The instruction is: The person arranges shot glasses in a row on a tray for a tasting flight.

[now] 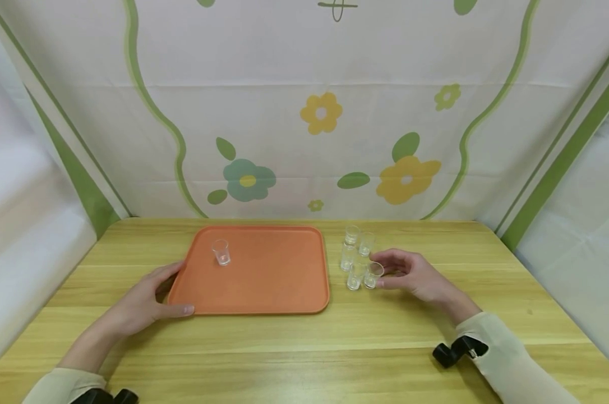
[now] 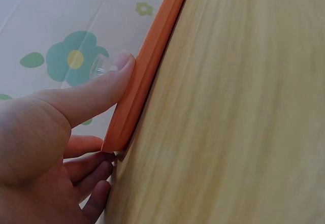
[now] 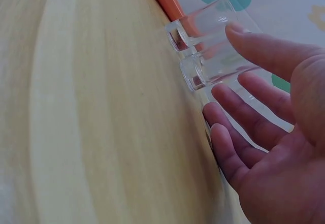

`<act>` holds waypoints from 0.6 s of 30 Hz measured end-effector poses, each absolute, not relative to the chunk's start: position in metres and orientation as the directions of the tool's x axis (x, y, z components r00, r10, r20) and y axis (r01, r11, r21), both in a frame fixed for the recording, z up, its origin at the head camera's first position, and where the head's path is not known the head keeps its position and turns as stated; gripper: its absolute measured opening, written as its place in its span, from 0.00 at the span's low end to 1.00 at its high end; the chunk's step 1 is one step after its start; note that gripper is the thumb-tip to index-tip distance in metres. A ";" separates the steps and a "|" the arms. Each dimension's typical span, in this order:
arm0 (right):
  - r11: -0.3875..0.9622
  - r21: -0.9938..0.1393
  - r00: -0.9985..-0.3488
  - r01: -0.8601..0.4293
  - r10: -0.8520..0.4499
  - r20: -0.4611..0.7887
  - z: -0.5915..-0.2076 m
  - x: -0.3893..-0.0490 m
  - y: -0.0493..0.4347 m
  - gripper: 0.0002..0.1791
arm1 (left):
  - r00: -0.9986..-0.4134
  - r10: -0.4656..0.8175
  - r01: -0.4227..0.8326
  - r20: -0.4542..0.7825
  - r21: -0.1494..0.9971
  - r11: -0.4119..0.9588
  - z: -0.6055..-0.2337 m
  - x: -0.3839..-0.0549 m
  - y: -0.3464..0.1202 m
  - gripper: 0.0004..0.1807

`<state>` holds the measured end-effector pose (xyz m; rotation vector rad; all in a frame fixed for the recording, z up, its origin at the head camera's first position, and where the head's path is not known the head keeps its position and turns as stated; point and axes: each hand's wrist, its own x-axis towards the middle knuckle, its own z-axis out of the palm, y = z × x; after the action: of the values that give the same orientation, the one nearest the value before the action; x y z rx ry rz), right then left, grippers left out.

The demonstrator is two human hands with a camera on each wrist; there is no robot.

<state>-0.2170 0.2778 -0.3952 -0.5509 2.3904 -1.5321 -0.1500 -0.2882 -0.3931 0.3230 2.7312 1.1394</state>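
On the wooden table lies an orange tray (image 1: pixel 264 275), with one clear shot glass (image 1: pixel 221 253) standing upright in its upper left part. My left hand (image 1: pixel 140 303) holds the tray's near left corner, thumb on the front rim (image 2: pixel 133 89) and fingers along the left side. To the tray's right stands a cluster of several clear shot glasses (image 1: pixel 348 255). My right hand (image 1: pixel 418 275) is at the nearest right shot glass (image 1: pixel 372 276), thumb on its near side and index finger beyond it. In the right wrist view those fingers (image 3: pixel 249 109) are loosely extended; firm contact with the glass cannot be made out.
The wooden table (image 1: pixel 294 359) reaches back to a white cloth (image 1: pixel 264 106) printed with flowers, which hangs as a wall behind it. Similar cloth walls (image 1: pixel 27 168) stand at both sides. A black wrist device (image 1: pixel 458 350) sits on the right sleeve.
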 end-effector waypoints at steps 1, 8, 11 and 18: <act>0.381 -0.907 -0.899 -0.181 -0.438 -0.005 -0.395 -0.217 0.277 0.33 | -0.963 0.261 0.136 -0.067 0.716 0.684 -0.393 -0.150 -0.288 0.59; 0.418 -0.892 -0.911 -0.171 -0.413 -0.019 -0.394 -0.217 0.273 0.31 | -0.962 0.262 0.135 -0.073 0.710 0.691 -0.394 -0.149 -0.288 0.58; 0.438 -0.884 -0.917 -0.165 -0.399 -0.026 -0.394 -0.217 0.271 0.30 | -0.963 0.260 0.131 -0.075 0.711 0.691 -0.394 -0.149 -0.288 0.58; 0.459 -0.875 -0.924 -0.152 -0.381 -0.039 -0.393 -0.217 0.266 0.26 | -0.964 0.255 0.124 -0.077 0.720 0.683 -0.393 -0.149 -0.288 0.59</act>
<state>-0.2172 0.2656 -0.3928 -0.4621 2.4794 -1.4518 -0.1489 -0.2877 -0.3930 0.3095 2.7229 1.1456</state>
